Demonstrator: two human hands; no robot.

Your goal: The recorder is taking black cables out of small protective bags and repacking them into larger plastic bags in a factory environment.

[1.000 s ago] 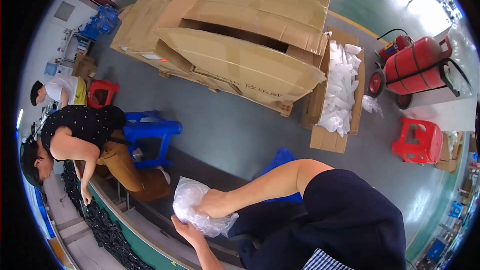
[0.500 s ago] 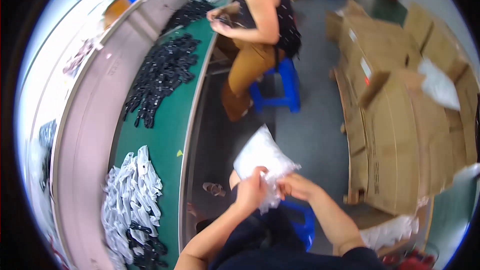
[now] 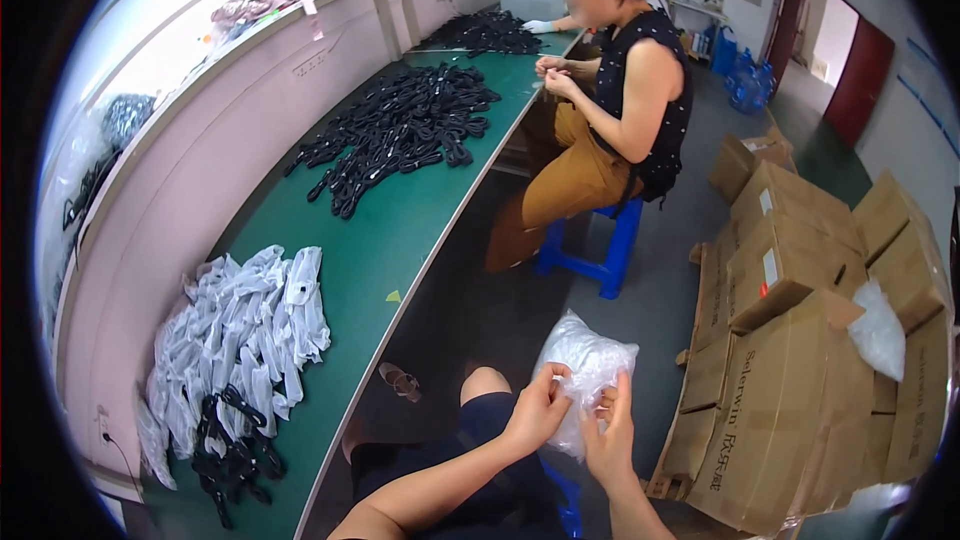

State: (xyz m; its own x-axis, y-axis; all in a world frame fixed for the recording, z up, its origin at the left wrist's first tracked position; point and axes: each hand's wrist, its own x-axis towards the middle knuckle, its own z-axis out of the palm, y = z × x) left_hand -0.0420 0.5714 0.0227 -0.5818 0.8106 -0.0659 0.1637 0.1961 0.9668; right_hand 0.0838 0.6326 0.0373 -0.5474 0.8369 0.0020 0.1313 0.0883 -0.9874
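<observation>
Holding a clear plastic bag bundle [image 3: 583, 372] above the lap, off the bench edge, the person pinches it with both hands: left hand [image 3: 538, 410] closed on its lower left edge, right hand [image 3: 610, 432] with fingers clamped on its underside. Risk, as I judge it: the film looks slick and crumpled, held only by fingertips over open floor; a loose pinch could let it slip down. Counts: one bundle in hand; one heap of white bagged pieces [image 3: 245, 325] on the green bench [image 3: 400, 240]; two spreads of black cords [image 3: 395, 130] further up, plus a small clump [image 3: 232, 445] by the white heap. One co-worker [image 3: 610, 110] seated on one blue stool [image 3: 600, 245]. Cardboard cartons [image 3: 800, 340] stacked right, several, not countable exactly.
</observation>
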